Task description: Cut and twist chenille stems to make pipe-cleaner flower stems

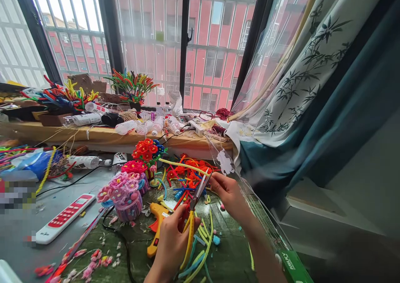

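My left hand (pixel 171 243) is closed round the yellow and red handles of a pair of scissors (pixel 195 204), whose blades point up and to the right. My right hand (pixel 226 193) pinches the edge of a clear cellophane sheet (pixel 250 158) that runs up toward the curtain. The scissor tips meet the sheet right by my right fingers. A white flower-shaped sticker (pixel 225 162) shows on the sheet.
Pipe-cleaner flower pots (pixel 125 195), an orange glue gun (pixel 156 224) and loose pipe cleaners (pixel 187 175) lie below the hands. A red and white remote (pixel 64 218) lies left. Bottles and pipe-cleaner bouquets (pixel 133 85) crowd the windowsill. A curtain (pixel 312 87) hangs right; a green box (pixel 292 266) sits lower right.
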Demonstrator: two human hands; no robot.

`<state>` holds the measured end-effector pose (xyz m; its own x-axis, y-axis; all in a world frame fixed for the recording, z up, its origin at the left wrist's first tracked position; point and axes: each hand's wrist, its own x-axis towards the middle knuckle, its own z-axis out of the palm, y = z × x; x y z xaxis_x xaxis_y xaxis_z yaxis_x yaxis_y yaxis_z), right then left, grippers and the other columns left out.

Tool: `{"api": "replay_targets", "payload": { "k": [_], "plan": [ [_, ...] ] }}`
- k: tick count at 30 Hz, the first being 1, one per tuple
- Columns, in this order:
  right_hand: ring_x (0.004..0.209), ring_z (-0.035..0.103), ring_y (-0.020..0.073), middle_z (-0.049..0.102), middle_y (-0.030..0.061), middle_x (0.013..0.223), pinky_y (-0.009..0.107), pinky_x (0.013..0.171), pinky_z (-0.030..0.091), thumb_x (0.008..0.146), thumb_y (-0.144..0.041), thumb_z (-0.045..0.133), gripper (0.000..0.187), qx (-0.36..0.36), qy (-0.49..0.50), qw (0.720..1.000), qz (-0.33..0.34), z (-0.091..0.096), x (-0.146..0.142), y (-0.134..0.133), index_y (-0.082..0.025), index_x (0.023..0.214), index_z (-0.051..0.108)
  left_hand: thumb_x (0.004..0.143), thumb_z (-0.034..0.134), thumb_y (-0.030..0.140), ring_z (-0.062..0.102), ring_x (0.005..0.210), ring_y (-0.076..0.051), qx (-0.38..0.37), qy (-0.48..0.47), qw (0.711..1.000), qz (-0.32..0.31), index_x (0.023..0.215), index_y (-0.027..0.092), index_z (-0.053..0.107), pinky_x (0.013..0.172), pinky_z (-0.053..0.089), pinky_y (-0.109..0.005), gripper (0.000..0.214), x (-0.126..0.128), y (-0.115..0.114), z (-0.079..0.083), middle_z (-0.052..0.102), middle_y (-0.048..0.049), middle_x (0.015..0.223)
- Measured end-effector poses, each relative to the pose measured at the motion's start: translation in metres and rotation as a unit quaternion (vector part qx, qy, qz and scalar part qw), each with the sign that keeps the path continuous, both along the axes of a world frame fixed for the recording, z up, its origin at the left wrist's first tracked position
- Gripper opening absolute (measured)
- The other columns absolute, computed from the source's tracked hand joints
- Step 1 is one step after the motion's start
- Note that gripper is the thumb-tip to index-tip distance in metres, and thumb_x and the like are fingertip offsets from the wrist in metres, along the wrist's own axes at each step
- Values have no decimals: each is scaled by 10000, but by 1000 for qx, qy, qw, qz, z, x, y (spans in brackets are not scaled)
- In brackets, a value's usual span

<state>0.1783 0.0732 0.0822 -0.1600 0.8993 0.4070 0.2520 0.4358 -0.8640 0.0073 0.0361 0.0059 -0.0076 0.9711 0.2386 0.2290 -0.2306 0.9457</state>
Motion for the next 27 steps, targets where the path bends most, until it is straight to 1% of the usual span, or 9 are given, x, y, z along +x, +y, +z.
{"api": "replay_targets", "payload": {
  "k": [4,7,11,15,17,20,22,27],
  "plan": [
    [541,323,121,356,-40,596,237,466,235,892,-542,474,406,-18,-22,1000,-1,2,-1,-2,-190,703,548,691,668,562,528,521,-140,8,0,1000,14,819,158,679,482,418,-208,424,0,-2,3,611,-14,617],
    [524,297,111,347,-47,573,239,466,218,898,-530,477,415,-14,-22,1000,7,0,-1,-2,-192,658,502,695,668,551,543,521,-145,20,-6,999,25,816,157,694,487,439,-209,413,0,-3,3,610,-14,596],
    [507,273,110,338,-51,558,248,457,198,894,-520,486,416,-17,-24,1000,9,-3,-2,0,-203,627,440,680,680,552,536,512,-138,6,-1,1000,24,778,160,685,485,442,-207,405,1,-3,3,602,-5,584],
    [512,279,116,336,-49,551,256,472,216,900,-516,460,423,-16,-19,1000,9,-3,-3,0,-209,613,413,668,698,538,528,505,-126,-7,-18,1000,10,722,155,652,474,422,-193,390,0,-3,4,595,0,591],
    [511,281,118,338,-47,547,260,475,214,905,-505,448,422,-15,-26,1000,4,-2,-5,0,-210,606,406,670,702,527,533,518,-128,-24,-22,999,-8,712,156,632,482,419,-192,381,-2,-3,6,591,3,600],
    [505,288,120,346,-44,542,265,476,209,910,-476,441,404,-15,-35,999,-4,-1,-8,-1,-211,607,419,689,697,508,565,557,-146,-50,-14,998,-44,738,156,622,521,446,-206,363,-5,-2,7,603,-3,637],
    [507,293,122,355,-41,545,267,478,212,912,-459,440,390,-13,-33,999,-6,-2,-9,-1,-211,611,430,700,693,496,582,569,-155,-55,-8,997,-56,758,157,627,538,462,-217,350,-7,-1,8,610,-4,654],
    [503,306,124,365,-37,542,269,474,214,917,-470,429,400,-5,-41,999,-6,-5,-11,0,-209,614,442,712,676,523,568,548,-148,-43,-3,998,-50,738,166,608,517,443,-211,365,-8,-1,6,594,3,642]
  ]
}}
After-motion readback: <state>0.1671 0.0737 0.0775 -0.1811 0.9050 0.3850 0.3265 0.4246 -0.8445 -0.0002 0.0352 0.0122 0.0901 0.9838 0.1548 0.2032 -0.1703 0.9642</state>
